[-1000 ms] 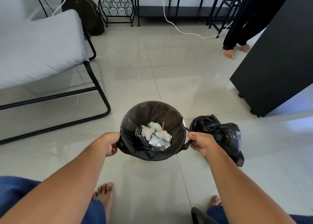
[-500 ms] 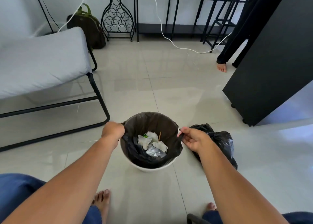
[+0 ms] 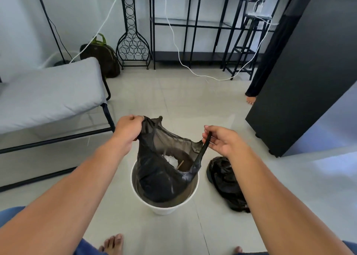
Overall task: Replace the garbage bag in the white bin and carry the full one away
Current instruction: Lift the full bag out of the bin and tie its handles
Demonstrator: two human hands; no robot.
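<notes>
A white bin stands on the tiled floor in front of me. The black garbage bag is pulled up out of it, its bottom still inside the rim; white tissue and a small stick show through its mouth. My left hand grips the bag's left handle, bunched in the fist. Between the fingers of my right hand is pinched the right handle, stretched into a thin strap. A second black bag lies crumpled on the floor just right of the bin.
A grey cushioned chair on a black frame stands at the left. A tall black cabinet stands at the right, with another person's foot beside it. Black shelving, a wire rack, a dark backpack and a white cable line the back wall.
Both hands took the bag's rim off the bin and lifted it upward, so the bag now hangs between them above the bin. My view tilted up.
</notes>
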